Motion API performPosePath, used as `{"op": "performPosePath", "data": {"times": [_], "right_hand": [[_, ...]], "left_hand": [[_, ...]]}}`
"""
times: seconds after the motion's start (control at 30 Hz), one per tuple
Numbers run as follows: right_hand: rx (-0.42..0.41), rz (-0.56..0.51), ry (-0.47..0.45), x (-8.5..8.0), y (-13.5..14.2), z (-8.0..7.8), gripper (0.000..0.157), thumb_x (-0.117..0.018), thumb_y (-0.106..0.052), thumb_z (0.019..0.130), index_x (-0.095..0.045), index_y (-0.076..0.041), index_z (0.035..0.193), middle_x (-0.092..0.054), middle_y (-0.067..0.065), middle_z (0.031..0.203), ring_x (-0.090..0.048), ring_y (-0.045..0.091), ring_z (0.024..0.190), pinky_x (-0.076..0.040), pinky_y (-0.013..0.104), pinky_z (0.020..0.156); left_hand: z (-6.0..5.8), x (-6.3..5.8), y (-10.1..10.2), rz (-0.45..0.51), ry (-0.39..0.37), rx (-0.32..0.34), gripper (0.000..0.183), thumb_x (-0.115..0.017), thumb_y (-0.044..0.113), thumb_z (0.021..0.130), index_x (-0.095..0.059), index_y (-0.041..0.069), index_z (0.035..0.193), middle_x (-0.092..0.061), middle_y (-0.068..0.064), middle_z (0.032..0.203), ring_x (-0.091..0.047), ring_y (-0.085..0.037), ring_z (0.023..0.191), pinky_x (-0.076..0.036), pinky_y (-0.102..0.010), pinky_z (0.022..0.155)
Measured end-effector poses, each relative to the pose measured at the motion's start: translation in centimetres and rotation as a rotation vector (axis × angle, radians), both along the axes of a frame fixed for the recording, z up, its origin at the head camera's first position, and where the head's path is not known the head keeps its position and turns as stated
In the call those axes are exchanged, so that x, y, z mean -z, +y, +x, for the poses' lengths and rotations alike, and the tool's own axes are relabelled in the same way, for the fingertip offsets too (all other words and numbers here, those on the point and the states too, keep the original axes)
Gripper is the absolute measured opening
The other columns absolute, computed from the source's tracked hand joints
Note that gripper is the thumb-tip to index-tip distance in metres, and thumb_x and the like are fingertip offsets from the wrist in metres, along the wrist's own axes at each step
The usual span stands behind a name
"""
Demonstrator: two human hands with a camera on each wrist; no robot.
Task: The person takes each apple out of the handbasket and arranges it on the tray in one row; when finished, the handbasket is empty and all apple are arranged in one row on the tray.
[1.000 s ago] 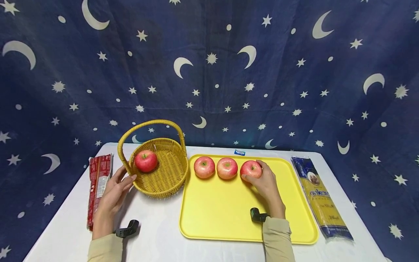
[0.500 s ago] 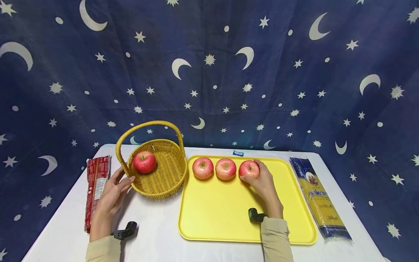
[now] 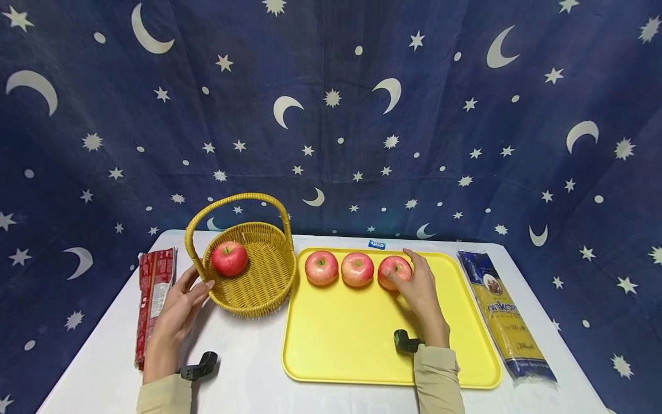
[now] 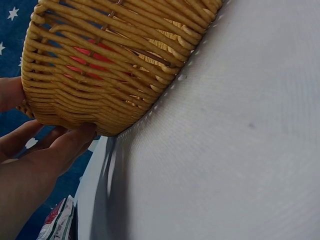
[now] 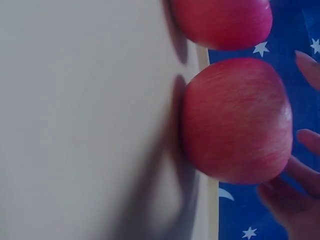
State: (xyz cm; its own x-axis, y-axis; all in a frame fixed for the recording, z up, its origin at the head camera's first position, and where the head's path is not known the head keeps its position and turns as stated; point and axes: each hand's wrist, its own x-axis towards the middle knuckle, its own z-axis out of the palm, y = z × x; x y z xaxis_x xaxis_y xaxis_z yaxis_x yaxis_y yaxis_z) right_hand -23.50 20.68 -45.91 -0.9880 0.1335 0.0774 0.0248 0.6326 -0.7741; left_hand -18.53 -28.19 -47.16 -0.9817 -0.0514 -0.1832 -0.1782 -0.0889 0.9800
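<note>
My left hand (image 3: pixel 178 313) holds the side of a yellow wicker basket (image 3: pixel 269 270) with a tall arched handle, thumb on the rim and fingers against the outer wall. One red apple (image 3: pixel 229 258) lies inside, glimpsed through the weave in the left wrist view. On a yellow tray (image 3: pixel 346 339), three pink-red apples form a row: a left apple (image 3: pixel 322 268), a middle apple (image 3: pixel 357 269) and a right apple (image 3: pixel 395 264). Around the right apple is my right hand (image 3: pixel 423 293), its fingers spread and thumb lifted; the right wrist view shows the fingers loosely beside this apple (image 5: pixel 237 120).
A red packet (image 3: pixel 153 305) lies left of the basket. Right of the tray is a blue and yellow "ankara" packet (image 3: pixel 509 316). A small blue wrapper (image 3: pixel 377 244) sits behind the tray, and a dark blue curtain (image 3: pixel 331 138) with moons and stars hangs behind the table.
My right hand's thumb has come up off the front of the right apple and the fingers have loosened. That apple stays in its place in the row. The left hand keeps its hold.
</note>
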Motion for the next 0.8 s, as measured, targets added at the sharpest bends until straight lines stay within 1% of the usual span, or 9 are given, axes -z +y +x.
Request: {"op": "performPosePath", "data": {"times": [0.13,0.23,0.3,0.37,0.43,0.53,0.6,0.7,0.8], "right_hand": [[0.02,-0.052,0.114,-0.4,-0.6,0.2,0.065,-0.077,-0.023,0.091,-0.05,-0.01,0.149,-0.047,0.02,0.152,-0.043,0.042,0.14,-0.035,0.059,0.12],[0.012,-0.11,0.207,-0.6,-1.4,0.3,0.059,-0.08,-0.021,0.089,-0.058,-0.009,0.142,-0.056,0.019,0.143,-0.051,0.04,0.132,-0.043,0.055,0.116],[0.002,-0.147,0.241,-0.8,-1.9,0.4,0.055,-0.082,-0.02,0.088,-0.061,-0.009,0.138,-0.06,0.018,0.137,-0.057,0.038,0.128,-0.046,0.052,0.114],[-0.006,-0.175,0.25,-0.9,-2.4,0.5,0.053,-0.083,-0.019,0.088,-0.063,-0.01,0.136,-0.062,0.017,0.132,-0.061,0.036,0.123,-0.05,0.05,0.111],[-0.018,-0.199,0.242,-1.1,-2.7,0.6,0.052,-0.083,-0.018,0.088,-0.063,-0.009,0.135,-0.063,0.017,0.129,-0.064,0.036,0.12,-0.052,0.049,0.108],[-0.028,-0.236,0.217,-1.4,-3.1,0.9,0.051,-0.082,-0.016,0.088,-0.064,-0.01,0.135,-0.064,0.017,0.128,-0.065,0.036,0.118,-0.053,0.049,0.106],[-0.037,-0.272,0.21,-1.6,-3.2,1.0,0.05,-0.082,-0.015,0.088,-0.064,-0.009,0.134,-0.064,0.019,0.128,-0.064,0.037,0.118,-0.053,0.05,0.107],[-0.059,-0.305,0.197,-1.9,-3.7,0.9,0.048,-0.081,-0.014,0.089,-0.064,-0.01,0.134,-0.065,0.02,0.13,-0.063,0.037,0.119,-0.052,0.05,0.109],[-0.111,-0.289,0.193,-2.1,-4.8,0.7,0.048,-0.079,-0.013,0.09,-0.064,-0.009,0.135,-0.064,0.019,0.133,-0.063,0.038,0.119,-0.052,0.051,0.108]], "left_hand": [[0.1,-0.1,-0.2,-0.006,-0.003,-0.004,0.085,-0.059,0.017,0.104,-0.003,0.015,0.167,-0.001,-0.009,0.174,-0.021,-0.026,0.154,-0.024,-0.037,0.124],[0.2,-0.1,-0.3,-0.012,-0.006,-0.009,0.084,-0.059,0.017,0.104,-0.003,0.015,0.167,-0.001,-0.009,0.174,-0.023,-0.025,0.153,-0.024,-0.035,0.124],[0.3,-0.1,-0.4,-0.018,-0.016,-0.014,0.084,-0.059,0.018,0.104,-0.003,0.016,0.167,-0.001,-0.008,0.175,-0.025,-0.024,0.152,-0.025,-0.034,0.124],[0.4,-0.1,-0.5,-0.022,-0.021,-0.017,0.085,-0.06,0.018,0.104,-0.003,0.016,0.167,-0.001,-0.008,0.175,-0.025,-0.024,0.152,-0.027,-0.031,0.123],[0.4,-0.1,-0.4,-0.012,-0.017,-0.021,0.085,-0.06,0.017,0.104,-0.003,0.015,0.167,-0.001,-0.009,0.174,-0.024,-0.024,0.152,-0.032,-0.026,0.12],[0.4,-0.1,-0.1,0.003,-0.01,-0.023,0.084,-0.059,0.014,0.104,-0.003,0.013,0.167,-0.001,-0.01,0.174,-0.023,-0.024,0.153,-0.037,-0.018,0.114],[0.3,-0.1,0.0,0.013,0.002,-0.019,0.084,-0.058,0.013,0.104,-0.003,0.012,0.167,-0.002,-0.011,0.174,-0.023,-0.024,0.153,-0.037,-0.017,0.114],[0.1,-0.2,0.1,0.014,0.013,-0.014,0.084,-0.059,0.014,0.104,-0.004,0.012,0.167,-0.003,-0.011,0.174,-0.024,-0.024,0.153,-0.035,-0.02,0.116],[0.1,-0.2,0.0,0.021,0.018,-0.018,0.085,-0.06,0.014,0.103,-0.004,0.011,0.167,-0.003,-0.011,0.174,-0.025,-0.022,0.152,-0.038,-0.016,0.113]]}}
